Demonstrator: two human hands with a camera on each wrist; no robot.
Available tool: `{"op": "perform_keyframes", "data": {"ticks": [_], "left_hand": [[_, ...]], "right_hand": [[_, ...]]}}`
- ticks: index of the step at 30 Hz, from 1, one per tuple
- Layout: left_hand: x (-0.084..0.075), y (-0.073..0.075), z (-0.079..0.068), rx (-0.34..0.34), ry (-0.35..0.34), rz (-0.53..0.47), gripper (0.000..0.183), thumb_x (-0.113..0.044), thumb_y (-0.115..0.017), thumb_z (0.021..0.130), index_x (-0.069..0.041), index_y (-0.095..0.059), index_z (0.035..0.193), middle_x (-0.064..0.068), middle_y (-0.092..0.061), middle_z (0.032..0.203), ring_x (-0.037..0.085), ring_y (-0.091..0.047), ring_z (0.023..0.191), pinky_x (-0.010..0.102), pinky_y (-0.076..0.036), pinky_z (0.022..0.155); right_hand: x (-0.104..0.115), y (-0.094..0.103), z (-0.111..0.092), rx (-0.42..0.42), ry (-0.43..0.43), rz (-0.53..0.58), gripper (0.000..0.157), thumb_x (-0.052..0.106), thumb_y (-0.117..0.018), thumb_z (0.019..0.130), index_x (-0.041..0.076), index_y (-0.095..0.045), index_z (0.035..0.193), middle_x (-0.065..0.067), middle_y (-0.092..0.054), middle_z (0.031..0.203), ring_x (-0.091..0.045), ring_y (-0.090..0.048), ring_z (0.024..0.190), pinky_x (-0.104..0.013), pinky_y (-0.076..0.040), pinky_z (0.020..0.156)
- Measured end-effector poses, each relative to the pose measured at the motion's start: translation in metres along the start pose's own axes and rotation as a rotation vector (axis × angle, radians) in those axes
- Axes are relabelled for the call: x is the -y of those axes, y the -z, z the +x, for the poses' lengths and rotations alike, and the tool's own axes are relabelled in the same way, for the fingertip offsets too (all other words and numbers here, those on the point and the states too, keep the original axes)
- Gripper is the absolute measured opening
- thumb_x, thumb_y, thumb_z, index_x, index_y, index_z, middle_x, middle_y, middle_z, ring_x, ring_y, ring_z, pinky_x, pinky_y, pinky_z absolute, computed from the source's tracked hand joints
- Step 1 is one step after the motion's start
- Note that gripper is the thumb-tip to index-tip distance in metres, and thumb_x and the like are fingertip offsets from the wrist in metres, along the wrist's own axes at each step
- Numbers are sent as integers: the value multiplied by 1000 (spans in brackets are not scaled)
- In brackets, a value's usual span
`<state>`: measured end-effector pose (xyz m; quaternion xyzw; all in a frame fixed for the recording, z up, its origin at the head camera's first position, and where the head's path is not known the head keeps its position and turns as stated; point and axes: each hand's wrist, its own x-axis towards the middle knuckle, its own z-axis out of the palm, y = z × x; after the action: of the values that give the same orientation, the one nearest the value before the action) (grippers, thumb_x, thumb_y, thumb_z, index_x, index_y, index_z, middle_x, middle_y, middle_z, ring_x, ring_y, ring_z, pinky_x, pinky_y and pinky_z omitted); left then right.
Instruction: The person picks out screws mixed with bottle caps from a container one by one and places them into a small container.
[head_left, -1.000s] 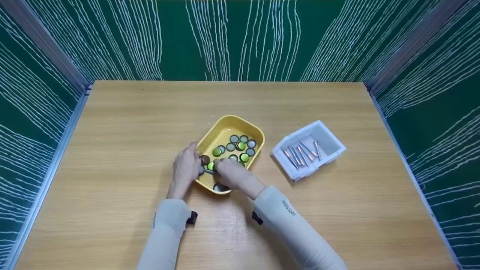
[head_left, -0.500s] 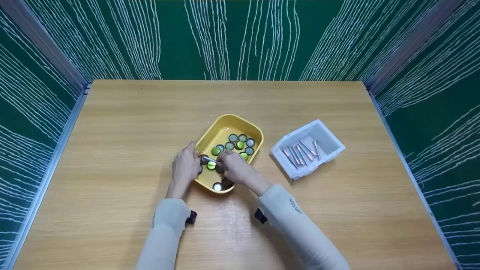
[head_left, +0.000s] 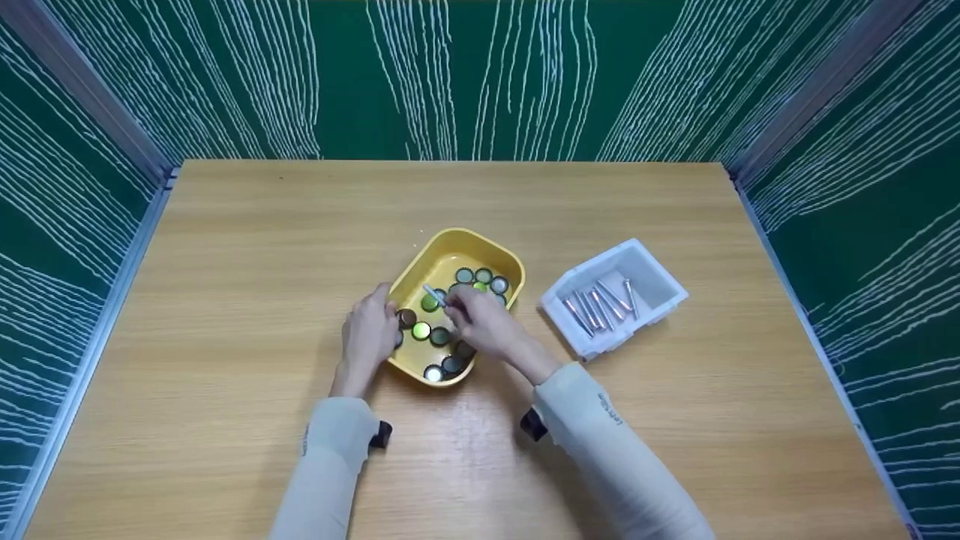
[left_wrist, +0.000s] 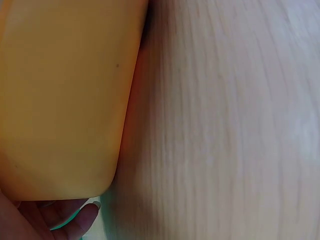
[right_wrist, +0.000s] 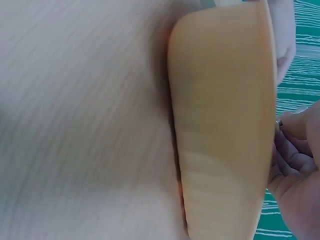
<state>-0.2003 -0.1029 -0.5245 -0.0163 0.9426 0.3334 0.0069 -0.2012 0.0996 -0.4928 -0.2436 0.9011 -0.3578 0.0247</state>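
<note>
My left hand [head_left: 367, 330] grips the left side of a yellow plastic tray [head_left: 455, 251]; in the left wrist view its fingers [left_wrist: 80, 222] curl at the end of the tray's wall. Bottle caps [head_left: 421, 331], some bright green, one brown and several grey, lie scattered over the tray floor. Above them my right hand [head_left: 487, 322] pinches a short silver metal rod [head_left: 433, 293] between thumb and fingertips, its free end pointing to the upper left. Part of the caps is hidden beneath this hand. The right wrist view shows the right hand [right_wrist: 300, 170] beyond the tray's rim.
To the right of the tray stands a white plastic bin [head_left: 656, 274], turned at an angle. Inside it lie several silver metal rods [head_left: 592, 309]. Both stand on a wooden table [head_left: 300, 225] with green, white-streaked walls [head_left: 345, 75] behind and at the sides.
My right hand has lifted the metal rod from among the caps and moved up and to the right, uncovering caps in the tray's near part. The left hand keeps its hold on the tray.
</note>
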Motion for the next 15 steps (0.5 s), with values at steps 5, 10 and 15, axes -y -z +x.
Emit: {"op": "perform_keyframes", "data": {"ticks": [5,10,15], "left_hand": [[-2,0,0,22,16,-19,41,-19,-46,103,-12,-48,143,19,-68,117,38,-68,92,50,-56,78],[-2,0,0,37,17,-38,42,-18,-45,103,-10,-46,145,18,-68,117,33,-67,85,46,-56,75],[-1,-1,-1,7,-7,-16,40,-17,-47,102,-9,-50,141,21,-68,118,40,-67,97,53,-56,80]], "right_hand": [[-1,13,2,-73,-6,25,13,8,-59,97,0,-64,104,-12,-69,92,-21,-65,81,-32,-58,75],[0,28,2,-120,-26,43,13,10,-60,97,1,-65,105,-11,-71,94,-21,-65,83,-33,-57,77],[-3,46,-3,-156,-36,72,15,8,-59,96,-1,-64,108,-13,-70,95,-25,-67,84,-33,-58,76]]}}
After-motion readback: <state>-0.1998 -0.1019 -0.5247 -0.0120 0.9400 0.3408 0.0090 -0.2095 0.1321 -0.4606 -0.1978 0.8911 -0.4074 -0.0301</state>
